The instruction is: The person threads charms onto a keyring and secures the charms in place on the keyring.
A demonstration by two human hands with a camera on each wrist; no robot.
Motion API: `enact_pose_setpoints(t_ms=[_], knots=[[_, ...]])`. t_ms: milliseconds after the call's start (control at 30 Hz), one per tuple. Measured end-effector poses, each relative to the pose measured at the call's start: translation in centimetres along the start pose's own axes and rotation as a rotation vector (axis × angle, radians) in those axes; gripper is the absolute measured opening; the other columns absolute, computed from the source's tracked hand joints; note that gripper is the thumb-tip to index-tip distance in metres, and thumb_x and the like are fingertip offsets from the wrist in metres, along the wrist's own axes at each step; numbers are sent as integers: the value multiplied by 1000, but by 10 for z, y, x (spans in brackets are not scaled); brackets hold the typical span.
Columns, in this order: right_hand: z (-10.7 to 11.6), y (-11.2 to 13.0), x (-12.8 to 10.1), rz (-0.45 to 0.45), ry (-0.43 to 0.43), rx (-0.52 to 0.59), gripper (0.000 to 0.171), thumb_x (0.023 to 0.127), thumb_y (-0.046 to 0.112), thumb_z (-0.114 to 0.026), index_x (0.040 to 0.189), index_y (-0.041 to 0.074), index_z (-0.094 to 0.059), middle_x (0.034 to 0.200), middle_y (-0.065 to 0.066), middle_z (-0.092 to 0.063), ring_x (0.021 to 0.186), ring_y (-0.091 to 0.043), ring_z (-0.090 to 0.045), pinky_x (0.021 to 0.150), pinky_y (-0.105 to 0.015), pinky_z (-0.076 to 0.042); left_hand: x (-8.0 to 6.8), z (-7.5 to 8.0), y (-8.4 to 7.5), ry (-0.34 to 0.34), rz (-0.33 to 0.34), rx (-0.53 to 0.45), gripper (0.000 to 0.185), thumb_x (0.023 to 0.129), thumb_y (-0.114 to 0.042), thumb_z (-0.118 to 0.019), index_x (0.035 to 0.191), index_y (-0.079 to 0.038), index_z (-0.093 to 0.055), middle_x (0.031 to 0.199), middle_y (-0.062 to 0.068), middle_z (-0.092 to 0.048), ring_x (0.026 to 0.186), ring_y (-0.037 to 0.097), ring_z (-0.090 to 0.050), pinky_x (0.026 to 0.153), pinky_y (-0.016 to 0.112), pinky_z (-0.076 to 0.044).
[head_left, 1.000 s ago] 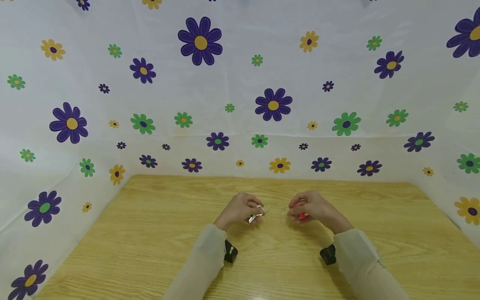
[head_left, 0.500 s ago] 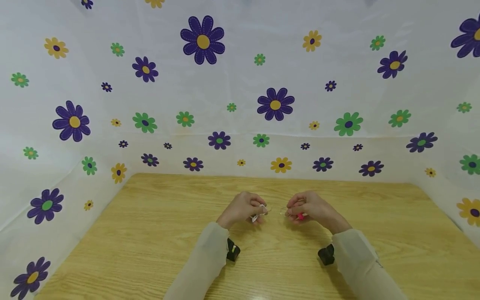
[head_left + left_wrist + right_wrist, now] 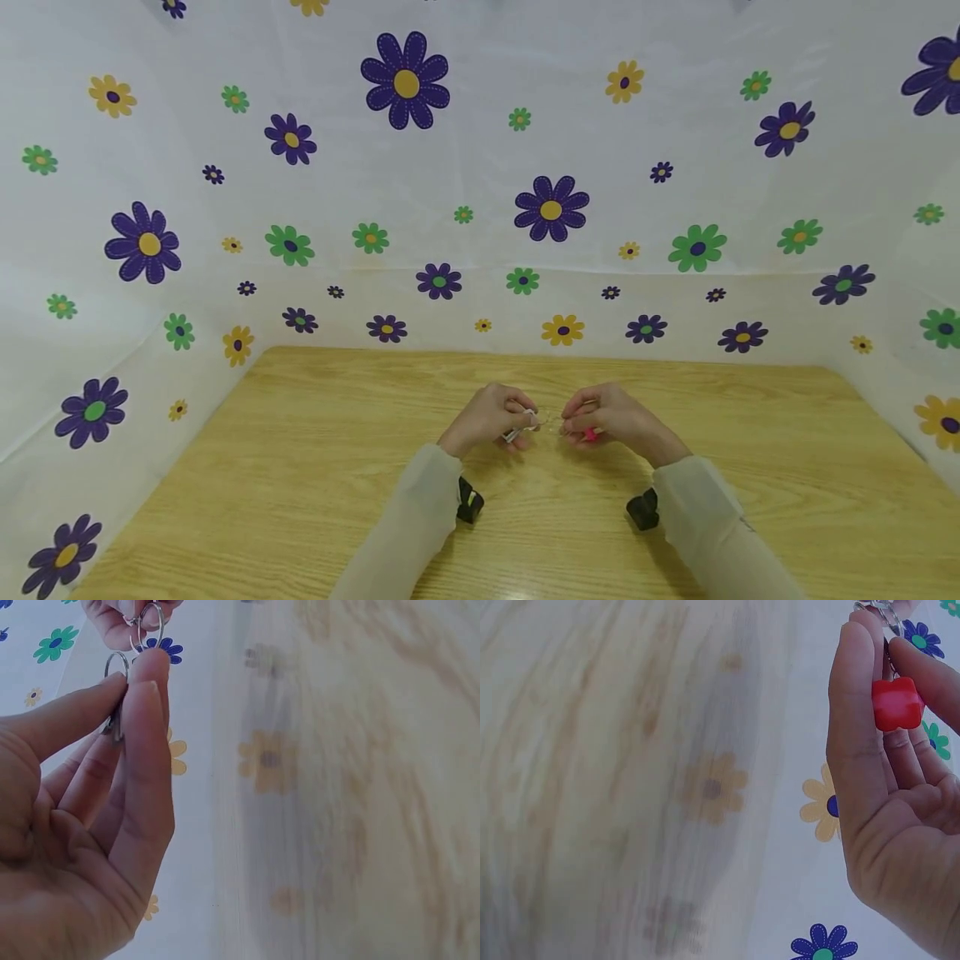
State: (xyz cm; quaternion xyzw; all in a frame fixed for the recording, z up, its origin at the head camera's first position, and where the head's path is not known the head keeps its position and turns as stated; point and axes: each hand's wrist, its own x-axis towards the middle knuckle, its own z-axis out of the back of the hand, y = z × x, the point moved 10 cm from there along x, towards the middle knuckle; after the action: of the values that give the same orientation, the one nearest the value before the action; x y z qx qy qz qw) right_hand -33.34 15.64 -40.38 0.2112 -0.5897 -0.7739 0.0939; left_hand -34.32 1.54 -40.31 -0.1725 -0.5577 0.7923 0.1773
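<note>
In the head view my left hand (image 3: 487,419) pinches a silver key (image 3: 512,435) between thumb and fingers. Its thin metal ring (image 3: 107,666) stands up past the fingertips in the left wrist view. Facing it, my right hand (image 3: 617,419) pinches a keychain by its metal part. From that keychain hangs a glossy red-pink charm (image 3: 898,703) with rounded lobes, below the right thumb and index finger. The keychain's split ring (image 3: 160,624) points toward the left hand, close to the key's ring. Fingers hide much of both the key and the keychain's metal links.
Both hands are above a light wood-grain table (image 3: 300,500). A white cloth (image 3: 480,167) printed with purple, green and yellow flowers encloses the table's back and sides. Black wrist devices (image 3: 642,510) sit at the sleeve cuffs.
My right hand has moved left with the keychain, and my left hand slightly right with the key. The gap between the two rings has narrowed until they nearly meet.
</note>
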Motion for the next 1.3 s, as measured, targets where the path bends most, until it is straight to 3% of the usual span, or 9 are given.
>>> enact_pose_setpoints(t_ms=[433, 933, 1300], knots=[[-7, 0, 4, 10, 27, 0, 17, 94, -3, -67, 106, -14, -62, 88, -13, -73, 71, -18, -69, 68, -34, -60, 2, -4, 0, 0, -16, 56, 13, 98, -8, -68, 104, 2, -72, 85, 8, -76, 51, 14, -64, 54, 30, -57], [-9, 2, 4, 22, 40, -18, 10, 95, -2, -66, 102, -9, -64, 89, -16, -73, 73, -21, -70, 70, -37, -61, 2, -6, 3, -16, 11, 32, 12, 96, -9, -71, 96, 1, -76, 79, 8, -75, 50, 13, -64, 54, 27, -56], [-9, 5, 2, 44, 50, -12, 15, 95, -1, -66, 105, -11, -63, 90, -17, -73, 74, -22, -70, 70, -38, -61, 2, -5, 5, -29, 14, 30, 13, 96, -11, -72, 93, 0, -76, 78, 10, -74, 51, 12, -65, 56, 29, -58]])
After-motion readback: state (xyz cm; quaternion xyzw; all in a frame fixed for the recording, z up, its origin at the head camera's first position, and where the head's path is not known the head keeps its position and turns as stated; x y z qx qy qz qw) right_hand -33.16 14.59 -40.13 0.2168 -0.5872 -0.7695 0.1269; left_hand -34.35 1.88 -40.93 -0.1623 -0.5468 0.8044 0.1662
